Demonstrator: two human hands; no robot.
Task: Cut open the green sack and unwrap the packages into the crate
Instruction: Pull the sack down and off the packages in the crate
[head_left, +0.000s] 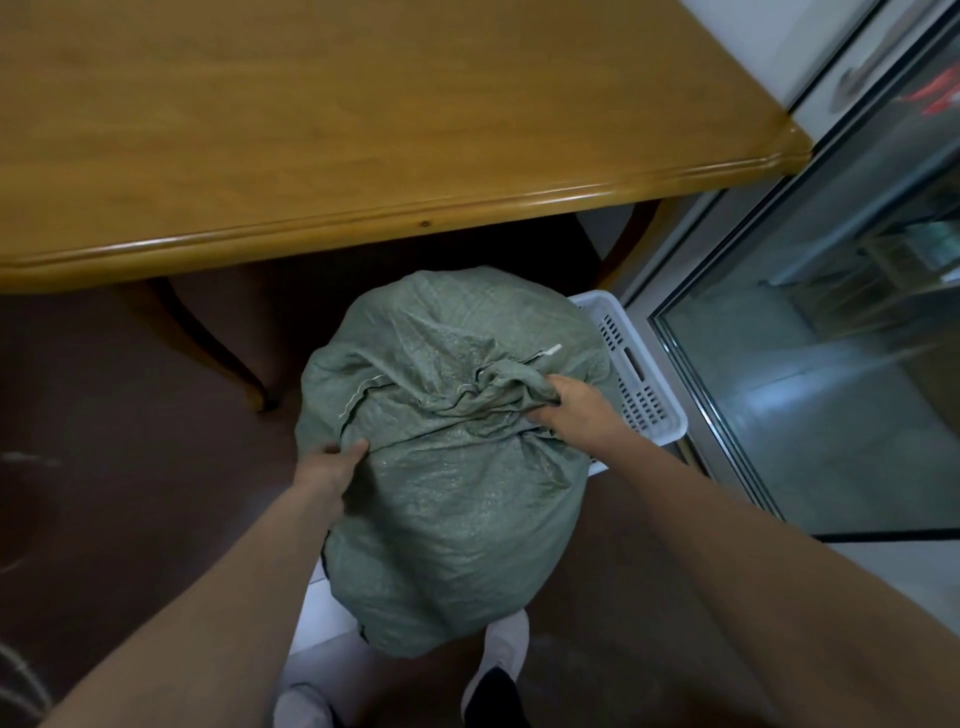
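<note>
The full green sack (452, 457) stands on the floor just beside the white crate (644, 384), left hand (332, 462) pinching its side, right hand (571, 402) gripping the bunched neck, probably steadying it upright for cutting.

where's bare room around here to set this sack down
Bare wood runs across the table top beyond the green sack. Dark floor lies bare left of the sack, bordered by the table leg and the left hand. The right is crowded: the white crate fills the gap between sack and glass door.
</note>
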